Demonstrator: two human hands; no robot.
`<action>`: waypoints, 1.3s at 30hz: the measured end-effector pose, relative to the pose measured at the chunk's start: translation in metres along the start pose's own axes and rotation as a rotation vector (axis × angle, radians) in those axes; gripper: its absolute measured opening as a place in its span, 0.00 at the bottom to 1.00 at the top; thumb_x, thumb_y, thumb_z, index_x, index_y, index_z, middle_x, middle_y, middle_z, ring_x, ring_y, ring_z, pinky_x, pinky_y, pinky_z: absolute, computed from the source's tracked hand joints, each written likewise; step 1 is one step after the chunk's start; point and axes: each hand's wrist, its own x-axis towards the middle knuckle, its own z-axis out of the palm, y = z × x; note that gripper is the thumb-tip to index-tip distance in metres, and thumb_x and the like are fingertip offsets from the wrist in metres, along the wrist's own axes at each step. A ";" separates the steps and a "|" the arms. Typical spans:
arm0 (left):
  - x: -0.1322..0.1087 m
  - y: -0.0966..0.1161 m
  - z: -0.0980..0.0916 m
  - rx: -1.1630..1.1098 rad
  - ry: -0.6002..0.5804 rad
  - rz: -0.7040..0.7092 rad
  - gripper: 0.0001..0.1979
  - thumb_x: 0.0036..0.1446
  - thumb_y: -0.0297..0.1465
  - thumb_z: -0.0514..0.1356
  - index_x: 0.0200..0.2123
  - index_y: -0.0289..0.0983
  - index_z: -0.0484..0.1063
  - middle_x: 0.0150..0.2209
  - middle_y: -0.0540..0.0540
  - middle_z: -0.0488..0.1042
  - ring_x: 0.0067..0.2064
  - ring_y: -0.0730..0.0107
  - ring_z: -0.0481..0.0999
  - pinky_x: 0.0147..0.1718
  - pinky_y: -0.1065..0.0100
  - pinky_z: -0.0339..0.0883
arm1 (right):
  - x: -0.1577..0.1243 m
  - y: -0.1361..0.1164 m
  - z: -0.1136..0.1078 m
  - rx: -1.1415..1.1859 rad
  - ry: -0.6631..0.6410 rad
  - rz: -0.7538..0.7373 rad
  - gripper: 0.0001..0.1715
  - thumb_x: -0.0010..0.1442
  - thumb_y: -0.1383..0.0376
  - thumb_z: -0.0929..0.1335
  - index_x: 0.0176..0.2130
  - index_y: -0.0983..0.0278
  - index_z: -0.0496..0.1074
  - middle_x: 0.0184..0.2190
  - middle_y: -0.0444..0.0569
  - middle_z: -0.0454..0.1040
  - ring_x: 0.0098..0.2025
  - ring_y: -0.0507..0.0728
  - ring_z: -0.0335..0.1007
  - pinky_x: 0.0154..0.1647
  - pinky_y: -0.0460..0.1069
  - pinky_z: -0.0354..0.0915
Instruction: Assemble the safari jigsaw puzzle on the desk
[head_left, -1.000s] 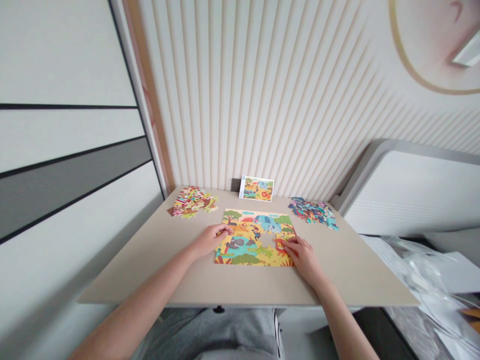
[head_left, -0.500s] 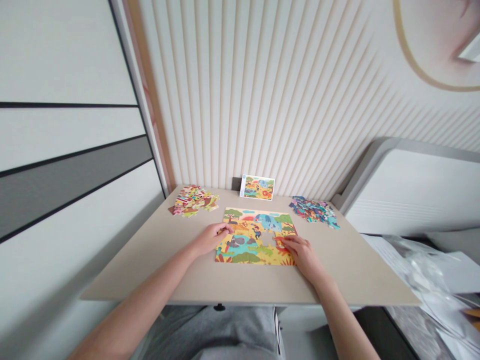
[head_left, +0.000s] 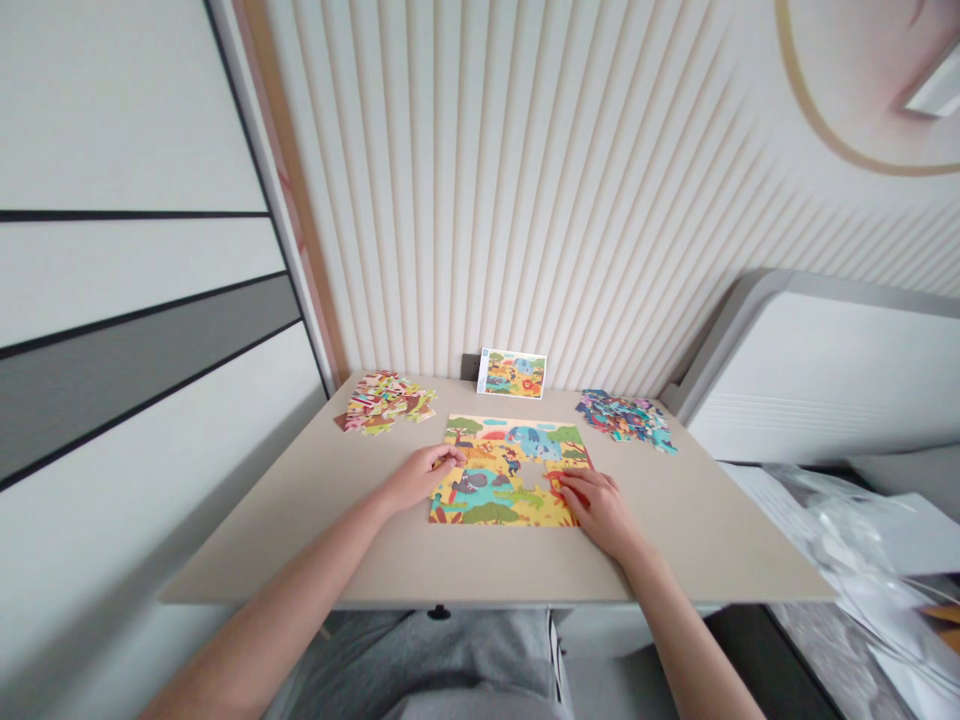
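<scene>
A colourful animal jigsaw puzzle (head_left: pixel 491 512) lies flat on the table, with a grey gap right of its middle. My left hand (head_left: pixel 421 476) is at the puzzle's left edge, its fingers curled together; whatever they may hold is too small to make out. Over the puzzle's right side rests my right hand (head_left: pixel 600 505), fingers spread on the red lion part. Behind the puzzle stands a picture card (head_left: pixel 512 374) showing the same animal scene.
At the table's (head_left: pixel 300 540) back left is a pile of mostly red and green pieces (head_left: pixel 384 402). Another pile, blue and purple (head_left: pixel 627 420), lies at the back right. Clear plastic wrapping (head_left: pixel 844 530) is beyond the right edge.
My right hand has shifted slightly left over the lion part, its fingers a little more spread. My left hand stays at the puzzle's left edge. The view has tilted slightly.
</scene>
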 end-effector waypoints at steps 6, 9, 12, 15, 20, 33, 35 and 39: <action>-0.001 -0.001 0.002 -0.038 0.007 -0.005 0.14 0.64 0.38 0.56 0.45 0.37 0.76 0.43 0.45 0.79 0.46 0.61 0.77 0.46 0.66 0.67 | -0.008 -0.001 -0.001 -0.051 0.047 0.081 0.18 0.70 0.63 0.61 0.49 0.57 0.78 0.48 0.50 0.79 0.50 0.59 0.74 0.56 0.56 0.62; 0.000 0.000 0.003 -0.069 0.025 -0.007 0.15 0.64 0.39 0.58 0.47 0.37 0.75 0.44 0.44 0.79 0.48 0.60 0.78 0.47 0.66 0.68 | -0.009 -0.004 -0.001 -0.070 0.058 0.070 0.17 0.70 0.64 0.61 0.49 0.57 0.78 0.48 0.51 0.79 0.50 0.59 0.73 0.55 0.55 0.62; 0.000 0.003 0.004 -0.109 0.065 -0.021 0.16 0.62 0.40 0.60 0.48 0.37 0.75 0.43 0.43 0.79 0.47 0.61 0.78 0.45 0.66 0.68 | -0.009 -0.006 0.000 -0.055 0.080 0.089 0.17 0.69 0.64 0.61 0.48 0.57 0.78 0.47 0.51 0.79 0.50 0.60 0.72 0.54 0.55 0.62; 0.000 0.005 0.005 -0.155 0.096 -0.044 0.16 0.60 0.41 0.63 0.46 0.36 0.74 0.40 0.44 0.78 0.43 0.63 0.78 0.42 0.67 0.69 | -0.009 -0.005 0.001 -0.020 0.080 0.090 0.18 0.69 0.64 0.61 0.49 0.58 0.78 0.47 0.51 0.78 0.50 0.60 0.72 0.53 0.55 0.63; 0.000 0.007 0.008 -0.233 0.070 -0.094 0.19 0.60 0.45 0.63 0.45 0.36 0.72 0.32 0.49 0.75 0.28 0.72 0.73 0.26 0.72 0.66 | -0.008 -0.011 0.002 0.004 0.089 0.046 0.18 0.69 0.63 0.61 0.48 0.59 0.78 0.47 0.53 0.78 0.50 0.61 0.71 0.53 0.56 0.63; -0.001 0.009 0.012 -0.433 -0.044 -0.102 0.21 0.57 0.41 0.67 0.49 0.34 0.74 0.33 0.49 0.75 0.31 0.74 0.74 0.33 0.71 0.70 | -0.006 -0.028 0.001 0.029 0.050 -0.009 0.18 0.70 0.63 0.60 0.48 0.58 0.78 0.46 0.52 0.78 0.48 0.61 0.72 0.53 0.56 0.63; 0.000 0.009 0.012 -0.438 -0.048 -0.094 0.22 0.57 0.41 0.67 0.50 0.34 0.74 0.35 0.47 0.76 0.32 0.74 0.74 0.33 0.71 0.70 | -0.006 -0.028 0.001 0.036 0.046 0.000 0.18 0.71 0.62 0.60 0.48 0.57 0.78 0.46 0.52 0.78 0.48 0.61 0.72 0.53 0.56 0.63; -0.001 0.013 0.012 -0.469 -0.043 -0.091 0.27 0.55 0.42 0.68 0.55 0.35 0.70 0.49 0.39 0.77 0.38 0.70 0.77 0.31 0.71 0.70 | -0.006 -0.027 0.003 0.068 0.054 0.013 0.17 0.70 0.63 0.60 0.48 0.57 0.78 0.46 0.51 0.79 0.49 0.61 0.72 0.53 0.56 0.63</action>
